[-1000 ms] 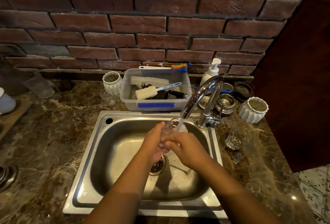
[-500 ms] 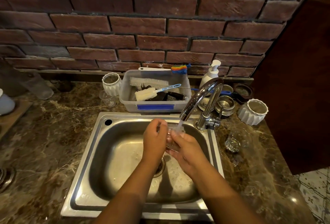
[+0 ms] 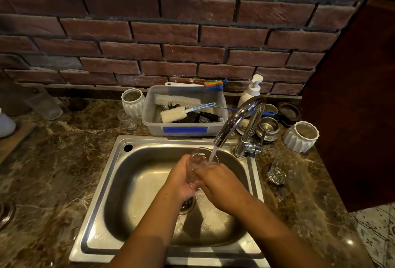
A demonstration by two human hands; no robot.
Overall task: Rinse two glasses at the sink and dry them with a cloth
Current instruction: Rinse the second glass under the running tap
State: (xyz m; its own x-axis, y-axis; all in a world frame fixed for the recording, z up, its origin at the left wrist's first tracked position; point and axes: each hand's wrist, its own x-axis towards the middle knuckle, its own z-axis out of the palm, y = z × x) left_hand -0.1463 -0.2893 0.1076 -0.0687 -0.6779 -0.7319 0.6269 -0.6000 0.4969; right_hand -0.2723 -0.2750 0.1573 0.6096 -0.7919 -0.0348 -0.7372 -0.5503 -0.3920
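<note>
Both hands hold one glass (image 3: 197, 162) over the sink (image 3: 111, 184), just above the drain. The left hand (image 3: 181, 179) wraps its fingers round the glass's left side. The right hand (image 3: 222, 184) curls over its right side and lower part. The glass tilts, its mouth up and toward the wall, and water from the faucet (image 3: 241, 116) lands at its rim. A second glass (image 3: 280, 171) stands on the counter (image 3: 53, 161) right of the sink, near the faucet base. Behind the sink a tub (image 3: 183, 130) holds brushes, with a soap bottle (image 3: 251, 93) to its right. White ribbed pots (image 3: 132, 102) sit at either side.
</note>
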